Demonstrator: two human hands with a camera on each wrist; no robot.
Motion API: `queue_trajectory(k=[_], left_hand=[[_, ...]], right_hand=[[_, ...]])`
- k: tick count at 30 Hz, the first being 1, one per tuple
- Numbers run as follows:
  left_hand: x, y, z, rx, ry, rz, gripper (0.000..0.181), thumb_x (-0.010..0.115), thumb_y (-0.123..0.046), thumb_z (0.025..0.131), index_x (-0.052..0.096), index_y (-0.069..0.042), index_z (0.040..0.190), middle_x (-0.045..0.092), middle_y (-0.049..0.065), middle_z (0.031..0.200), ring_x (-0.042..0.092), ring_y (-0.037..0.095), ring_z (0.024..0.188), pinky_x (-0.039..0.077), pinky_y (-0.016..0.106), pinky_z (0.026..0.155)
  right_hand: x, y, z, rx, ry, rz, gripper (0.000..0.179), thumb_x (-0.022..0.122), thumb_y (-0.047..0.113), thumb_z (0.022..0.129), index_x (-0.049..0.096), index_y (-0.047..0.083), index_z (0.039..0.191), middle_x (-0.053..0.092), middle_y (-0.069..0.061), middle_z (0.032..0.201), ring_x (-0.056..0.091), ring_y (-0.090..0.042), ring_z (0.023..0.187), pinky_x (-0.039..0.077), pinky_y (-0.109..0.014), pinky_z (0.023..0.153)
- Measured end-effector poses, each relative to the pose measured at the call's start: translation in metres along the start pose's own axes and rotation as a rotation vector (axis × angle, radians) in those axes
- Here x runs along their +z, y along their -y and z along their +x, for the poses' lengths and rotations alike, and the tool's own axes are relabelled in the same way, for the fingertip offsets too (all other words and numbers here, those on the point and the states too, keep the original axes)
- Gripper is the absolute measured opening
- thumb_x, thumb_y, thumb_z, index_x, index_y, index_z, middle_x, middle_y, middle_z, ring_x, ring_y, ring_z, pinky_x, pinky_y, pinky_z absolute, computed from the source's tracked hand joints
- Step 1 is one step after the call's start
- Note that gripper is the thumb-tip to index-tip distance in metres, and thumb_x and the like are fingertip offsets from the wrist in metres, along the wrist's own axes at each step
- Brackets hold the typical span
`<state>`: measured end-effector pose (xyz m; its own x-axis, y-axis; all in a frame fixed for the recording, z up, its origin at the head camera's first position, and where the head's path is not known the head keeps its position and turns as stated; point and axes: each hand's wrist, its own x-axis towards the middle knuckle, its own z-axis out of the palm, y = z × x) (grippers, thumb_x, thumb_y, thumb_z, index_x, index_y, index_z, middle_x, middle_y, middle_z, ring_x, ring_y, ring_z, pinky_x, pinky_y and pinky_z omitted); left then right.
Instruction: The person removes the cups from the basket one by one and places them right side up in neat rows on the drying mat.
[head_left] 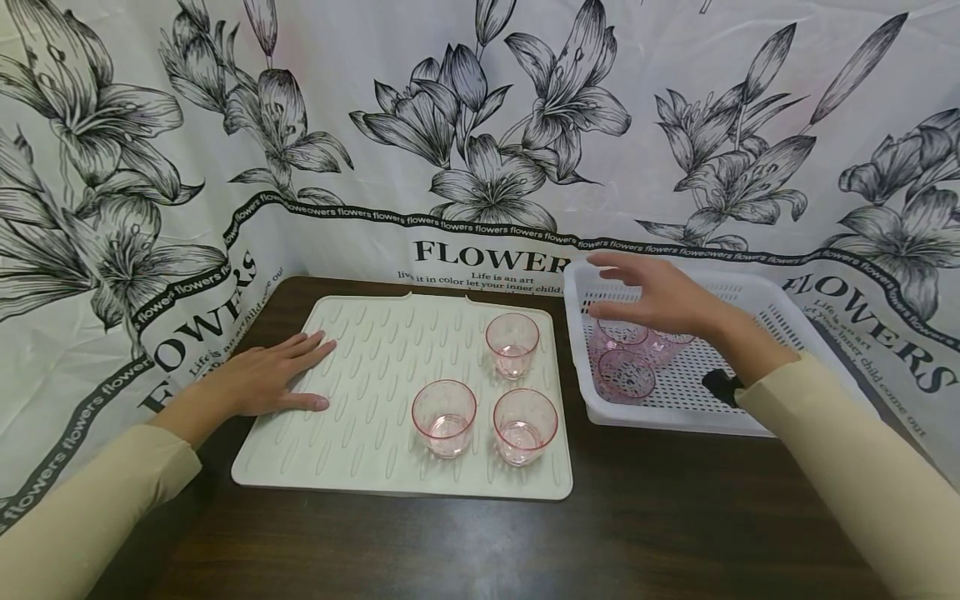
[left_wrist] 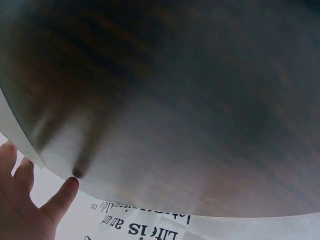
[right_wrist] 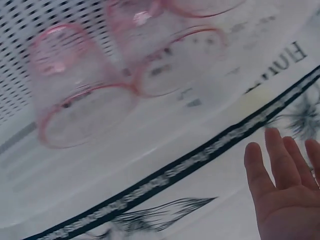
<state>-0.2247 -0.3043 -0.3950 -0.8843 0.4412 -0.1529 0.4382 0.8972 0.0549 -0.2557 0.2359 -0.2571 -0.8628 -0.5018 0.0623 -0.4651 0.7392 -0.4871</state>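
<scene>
My left hand (head_left: 270, 375) rests with spread fingers on the left edge of a cream ridged drying mat (head_left: 360, 400). On the right part of that mat stand a pink-tinted glass (head_left: 512, 346) at the back and two more in front, a left glass (head_left: 444, 419) and a right glass (head_left: 525, 427). Above the white plastic basket (head_left: 675, 421) hovers my right hand (head_left: 660, 296), its fingers apart and holding nothing. Below it, several pink glasses (head_left: 626, 375) stand together in the basket's left part; the hand partly hides them. The right wrist view shows these glasses (right_wrist: 80, 90) blurred.
Mat and basket lie side by side on a dark wooden table (head_left: 375, 542). Behind them hangs a white flower-printed cloth (head_left: 322, 150), which also runs along both sides. A small black object (head_left: 722, 386) shows at the basket beside the right wrist.
</scene>
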Motion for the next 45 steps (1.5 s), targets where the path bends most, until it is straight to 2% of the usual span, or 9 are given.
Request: queue_trajectory(k=[10, 20, 30, 35, 40, 45], left_hand=[[0.001, 0.002, -0.001, 0.023, -0.02, 0.004, 0.099, 0.054, -0.077, 0.084, 0.032, -0.013, 0.157, 0.029, 0.02, 0.16, 0.028, 0.046, 0.144, 0.036, 0.07, 0.098], [0.0, 0.002, -0.001, 0.023, -0.017, -0.002, 0.1, 0.054, -0.077, 0.084, 0.032, -0.012, 0.157, 0.028, 0.02, 0.16, 0.028, 0.046, 0.144, 0.036, 0.069, 0.098], [-0.001, 0.0, -0.003, 0.028, -0.028, -0.004, 0.098, 0.055, -0.075, 0.085, 0.032, -0.011, 0.157, 0.029, 0.02, 0.16, 0.028, 0.046, 0.144, 0.036, 0.068, 0.099], [-0.001, 0.0, -0.003, 0.025, -0.026, -0.012, 0.099, 0.055, -0.074, 0.085, 0.032, -0.011, 0.157, 0.029, 0.02, 0.16, 0.028, 0.047, 0.144, 0.035, 0.068, 0.1], [0.0, 0.001, -0.003, 0.025, -0.024, -0.011, 0.099, 0.055, -0.075, 0.085, 0.031, -0.011, 0.157, 0.028, 0.02, 0.16, 0.027, 0.047, 0.144, 0.036, 0.068, 0.1], [0.0, 0.001, -0.003, 0.029, -0.033, -0.008, 0.099, 0.056, -0.074, 0.085, 0.031, -0.01, 0.157, 0.029, 0.02, 0.16, 0.028, 0.047, 0.144, 0.036, 0.068, 0.1]], right_hand=[[-0.016, -0.044, -0.015, 0.142, 0.094, 0.02, 0.087, 0.08, 0.031, 0.085, 0.034, 0.003, 0.153, 0.032, -0.023, 0.157, 0.037, -0.046, 0.139, 0.031, -0.066, 0.106], [-0.02, -0.076, -0.024, 0.196, 0.166, 0.02, 0.091, 0.081, 0.029, 0.083, 0.032, -0.005, 0.151, 0.03, -0.029, 0.156, 0.035, -0.052, 0.138, 0.034, -0.066, 0.104], [-0.02, -0.093, -0.03, 0.217, 0.22, 0.022, 0.094, 0.08, 0.033, 0.083, 0.03, -0.007, 0.151, 0.029, -0.033, 0.154, 0.033, -0.055, 0.137, 0.033, -0.067, 0.104], [-0.016, -0.099, -0.031, 0.225, 0.237, -0.015, 0.096, 0.082, 0.033, 0.082, 0.03, -0.01, 0.15, 0.029, -0.035, 0.153, 0.034, -0.056, 0.136, 0.033, -0.066, 0.104], [-0.01, -0.104, -0.03, 0.261, 0.262, -0.062, 0.1, 0.084, 0.039, 0.079, 0.031, -0.008, 0.15, 0.031, -0.035, 0.152, 0.037, -0.057, 0.133, 0.036, -0.068, 0.1], [-0.007, -0.106, -0.029, 0.278, 0.259, -0.045, 0.102, 0.085, 0.037, 0.077, 0.03, -0.008, 0.15, 0.029, -0.035, 0.152, 0.039, -0.056, 0.132, 0.039, -0.066, 0.099]])
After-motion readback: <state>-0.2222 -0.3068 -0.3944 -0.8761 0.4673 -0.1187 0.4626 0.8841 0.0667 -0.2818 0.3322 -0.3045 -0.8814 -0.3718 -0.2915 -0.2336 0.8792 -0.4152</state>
